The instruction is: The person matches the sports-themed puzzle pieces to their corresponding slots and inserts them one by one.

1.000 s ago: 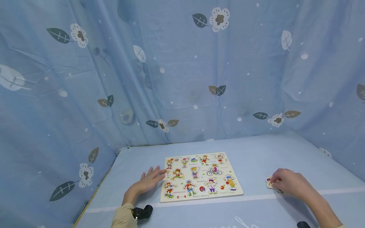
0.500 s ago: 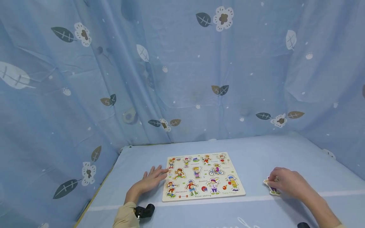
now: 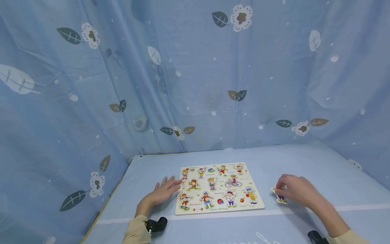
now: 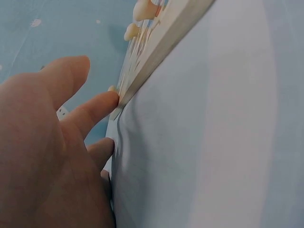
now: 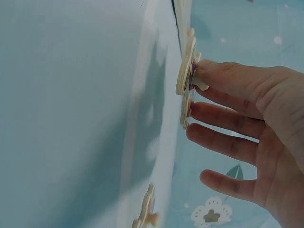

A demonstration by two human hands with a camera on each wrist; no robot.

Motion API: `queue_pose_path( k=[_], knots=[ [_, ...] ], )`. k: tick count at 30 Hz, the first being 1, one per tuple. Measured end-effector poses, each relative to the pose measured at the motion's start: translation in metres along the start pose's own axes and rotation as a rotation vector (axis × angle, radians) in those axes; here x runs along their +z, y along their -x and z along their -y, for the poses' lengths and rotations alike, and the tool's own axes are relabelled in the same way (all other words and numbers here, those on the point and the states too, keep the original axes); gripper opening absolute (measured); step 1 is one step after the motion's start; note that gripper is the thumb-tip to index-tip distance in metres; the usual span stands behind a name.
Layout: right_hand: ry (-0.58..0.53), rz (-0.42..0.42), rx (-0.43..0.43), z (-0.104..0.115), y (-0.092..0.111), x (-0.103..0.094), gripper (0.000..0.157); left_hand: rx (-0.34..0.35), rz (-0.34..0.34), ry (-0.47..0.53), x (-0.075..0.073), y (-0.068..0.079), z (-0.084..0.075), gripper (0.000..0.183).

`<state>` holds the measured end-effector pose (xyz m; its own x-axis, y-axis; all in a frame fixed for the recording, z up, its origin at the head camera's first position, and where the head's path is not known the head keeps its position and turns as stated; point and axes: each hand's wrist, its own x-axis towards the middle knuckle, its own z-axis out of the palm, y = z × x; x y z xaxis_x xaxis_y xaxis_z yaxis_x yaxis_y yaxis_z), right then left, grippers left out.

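Note:
A wooden peg puzzle board [image 3: 217,208] with painted sports figures lies flat on the cloth; several figures carry small round knobs. At its left edge my left hand [image 3: 163,194] rests with fingers spread, the index fingertip [image 4: 114,97] against the board's side. To the right of the board, my right hand [image 3: 297,189] pinches a cut-out wooden puzzle piece [image 3: 281,200] between thumb and index finger. In the right wrist view this puzzle piece [image 5: 186,71] is seen edge-on above its shadow, the other fingers loosely extended beside it.
Another wooden puzzle piece [image 5: 146,209] lies on the cloth in the right wrist view; the right hand hides it in the head view. A pale blue cloth [image 3: 228,227] covers the table. Blue patterned curtains [image 3: 195,84] hang behind and at the sides.
My right hand has moved left toward the board with the pinched puzzle piece, which shows more now. My left hand stays at the board's edge. The head view has shifted slightly.

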<state>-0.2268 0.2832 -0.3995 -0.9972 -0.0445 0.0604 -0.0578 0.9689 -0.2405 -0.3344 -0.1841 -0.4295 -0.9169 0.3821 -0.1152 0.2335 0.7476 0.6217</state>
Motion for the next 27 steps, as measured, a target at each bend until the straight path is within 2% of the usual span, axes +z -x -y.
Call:
queue_pose_path(
  k=[8,17,27],
  knots=[
    [-0.007,-0.011,-0.029,0.027,-0.007,0.002,0.014,-0.004,0.000,-0.001,0.000,0.001,-0.001,0.050],
    [-0.003,-0.049,-0.131,0.059,-0.017,0.007,0.012,-0.007,0.006,0.005,0.000,0.001,0.000,0.052],
    [-0.024,-0.051,-0.169,0.097,-0.029,0.015,0.014,-0.016,0.007,-0.002,-0.001,-0.001,-0.001,0.050]
  ],
)
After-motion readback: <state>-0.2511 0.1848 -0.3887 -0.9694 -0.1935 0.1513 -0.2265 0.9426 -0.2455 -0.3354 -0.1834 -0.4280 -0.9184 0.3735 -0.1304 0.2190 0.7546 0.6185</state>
